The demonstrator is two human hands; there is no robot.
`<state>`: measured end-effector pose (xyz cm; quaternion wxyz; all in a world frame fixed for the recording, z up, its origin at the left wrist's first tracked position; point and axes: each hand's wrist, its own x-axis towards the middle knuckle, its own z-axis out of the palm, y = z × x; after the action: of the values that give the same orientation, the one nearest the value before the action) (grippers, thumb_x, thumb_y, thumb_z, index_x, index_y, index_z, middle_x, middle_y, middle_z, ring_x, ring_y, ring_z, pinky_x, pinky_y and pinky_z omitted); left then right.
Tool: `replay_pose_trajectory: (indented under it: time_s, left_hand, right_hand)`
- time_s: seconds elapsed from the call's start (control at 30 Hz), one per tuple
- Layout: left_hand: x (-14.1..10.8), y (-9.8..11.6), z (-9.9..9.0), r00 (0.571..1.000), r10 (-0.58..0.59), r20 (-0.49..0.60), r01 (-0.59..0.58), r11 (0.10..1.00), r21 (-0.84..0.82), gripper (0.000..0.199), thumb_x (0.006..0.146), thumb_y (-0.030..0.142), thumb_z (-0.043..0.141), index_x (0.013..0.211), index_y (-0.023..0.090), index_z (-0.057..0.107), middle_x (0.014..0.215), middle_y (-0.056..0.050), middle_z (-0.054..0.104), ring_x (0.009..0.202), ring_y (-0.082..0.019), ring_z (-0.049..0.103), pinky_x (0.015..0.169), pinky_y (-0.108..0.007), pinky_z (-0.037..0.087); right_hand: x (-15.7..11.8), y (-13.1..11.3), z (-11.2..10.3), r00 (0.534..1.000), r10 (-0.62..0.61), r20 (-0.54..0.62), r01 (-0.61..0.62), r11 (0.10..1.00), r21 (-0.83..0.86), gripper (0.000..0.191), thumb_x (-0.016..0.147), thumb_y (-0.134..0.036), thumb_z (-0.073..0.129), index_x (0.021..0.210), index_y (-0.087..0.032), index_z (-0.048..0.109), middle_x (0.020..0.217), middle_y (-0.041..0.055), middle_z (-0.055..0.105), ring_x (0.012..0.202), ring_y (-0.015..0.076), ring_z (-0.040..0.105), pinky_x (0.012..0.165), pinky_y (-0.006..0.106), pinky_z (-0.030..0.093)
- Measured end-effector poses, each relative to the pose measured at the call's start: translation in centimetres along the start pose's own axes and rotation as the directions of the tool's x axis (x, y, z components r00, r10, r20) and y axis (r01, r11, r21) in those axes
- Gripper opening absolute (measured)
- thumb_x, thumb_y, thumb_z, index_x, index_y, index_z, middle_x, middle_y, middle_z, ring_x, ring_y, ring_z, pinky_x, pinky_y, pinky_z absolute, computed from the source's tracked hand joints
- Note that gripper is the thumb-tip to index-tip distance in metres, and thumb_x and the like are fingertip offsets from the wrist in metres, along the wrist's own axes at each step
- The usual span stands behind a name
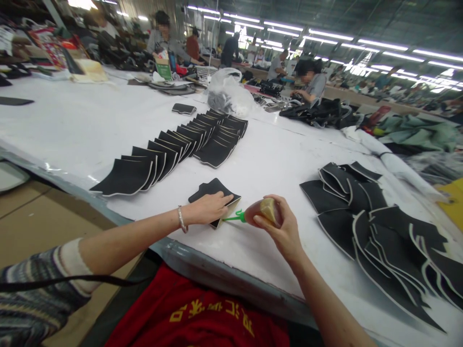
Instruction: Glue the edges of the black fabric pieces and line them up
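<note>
White table (267, 159), ceiling lights (383, 45) — long, bright

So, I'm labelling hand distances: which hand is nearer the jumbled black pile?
The right hand: it holds the bottle to the left of the pile. The left hand is farther left, on a single black piece.

- At seven o'clock, your left hand (210, 208) hides part of the black piece (211, 189).
- At four, your right hand (285, 226) covers part of the bottle (257, 213).
- At eight, the left edge cuts off your sleeve (32, 299).
- Past three, the right edge crops the pile (398, 231).
- At twelve, you can't make out what the bag (235, 96) holds, nor the blurred co-worker (230, 49)'s hands beyond.
</note>
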<state>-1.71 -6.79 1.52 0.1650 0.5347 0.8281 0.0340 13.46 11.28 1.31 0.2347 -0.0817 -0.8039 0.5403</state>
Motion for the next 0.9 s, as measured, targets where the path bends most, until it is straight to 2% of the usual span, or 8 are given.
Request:
replay_pose_trajectory:
  time_s: [0.17,0.37,0.53,0.63,0.7,0.8,0.87,0.9]
  left_hand:
    - [0.0,0.1,-0.3,0.999,0.015,0.031,-0.015,1.0,0.004,0.047,0.097,0.02,0.027,0.139,0.01,0.046,0.136,-0.016,0.051,0.112,-0.025,0.052,0.081,-0.03,0.045]
    - [-0.1,0.2,-0.6,0.998,-0.047,0.042,0.049,0.998,-0.05,0.053,0.098,0.024,0.028,0.149,0.009,0.033,0.12,-0.015,0.059,0.097,-0.022,0.059,0.082,-0.031,0.044]
    - [0.0,-0.1,-0.3,0.997,-0.067,0.05,0.069,0.996,-0.051,0.055,0.096,0.024,0.028,0.15,0.011,0.032,0.116,-0.014,0.058,0.094,-0.023,0.06,0.08,-0.032,0.045]
    - [0.1,-0.2,0.0,0.999,-0.039,0.028,0.04,0.998,-0.053,0.056,0.096,0.024,0.026,0.148,0.008,0.035,0.12,-0.017,0.057,0.099,-0.025,0.058,0.08,-0.033,0.045]
    - [0.1,-0.2,0.0,0.999,-0.025,0.026,0.026,0.998,-0.056,0.055,0.096,0.023,0.025,0.146,0.007,0.038,0.125,-0.018,0.056,0.104,-0.026,0.056,0.081,-0.033,0.045]
    - [0.0,-0.2,-0.4,0.999,-0.039,0.027,0.042,0.995,-0.095,0.053,0.097,0.025,0.028,0.145,0.008,0.041,0.124,-0.017,0.058,0.106,-0.025,0.056,0.084,-0.032,0.044]
    - [-0.1,-0.2,-0.7,0.999,-0.042,0.012,0.044,0.986,-0.16,0.052,0.097,0.028,0.031,0.146,0.011,0.041,0.12,-0.014,0.06,0.104,-0.023,0.057,0.087,-0.029,0.043]
    - [-0.1,-0.3,-0.8,0.999,-0.047,0.001,0.046,0.977,-0.208,0.052,0.097,0.029,0.032,0.146,0.013,0.041,0.118,-0.013,0.061,0.102,-0.022,0.058,0.087,-0.028,0.043]
  right_hand:
    - [1.5,0.9,-1.3,0.987,-0.097,-0.132,0.078,0.988,-0.136,0.052,0.073,-0.047,0.081,0.113,-0.025,0.056,0.103,0.0013,0.06,0.091,0.0223,0.058,0.085,0.036,0.046]
    - [0.8,0.2,-0.8,0.999,-0.031,0.029,0.032,0.999,-0.036,0.051,0.073,-0.048,0.08,0.112,-0.025,0.056,0.101,0.0013,0.061,0.089,0.0223,0.059,0.083,0.035,0.048]
    - [2.0,0.8,-1.5,0.987,-0.08,-0.14,0.06,0.989,-0.136,0.054,0.072,-0.049,0.08,0.113,-0.024,0.055,0.1,0.0012,0.061,0.087,0.0222,0.058,0.084,0.037,0.047]
    - [2.0,0.5,-1.5,0.983,-0.089,-0.16,0.063,0.984,-0.164,0.054,0.072,-0.049,0.08,0.113,-0.024,0.055,0.102,0.002,0.061,0.089,0.0224,0.058,0.085,0.038,0.047]
    - [1.4,0.1,-1.1,0.995,-0.044,-0.091,0.036,0.995,-0.089,0.052,0.072,-0.046,0.081,0.112,-0.024,0.056,0.102,0.0019,0.061,0.09,0.0222,0.059,0.085,0.037,0.047]
    - [0.8,-0.1,-0.6,0.997,0.079,0.003,-0.079,0.985,0.152,0.047,0.07,-0.043,0.083,0.105,-0.022,0.06,0.095,0.0011,0.063,0.088,0.0216,0.061,0.083,0.036,0.051]
    - [1.0,0.1,-0.6,0.974,0.225,0.008,-0.211,0.903,0.375,0.042,0.07,-0.044,0.082,0.1,-0.021,0.062,0.09,0.0014,0.065,0.084,0.0215,0.063,0.076,0.036,0.055]
    - [1.3,0.4,-0.8,0.95,0.311,-0.005,-0.268,0.826,0.496,0.041,0.07,-0.044,0.081,0.098,-0.021,0.063,0.089,0.0019,0.066,0.082,0.0216,0.065,0.072,0.035,0.057]
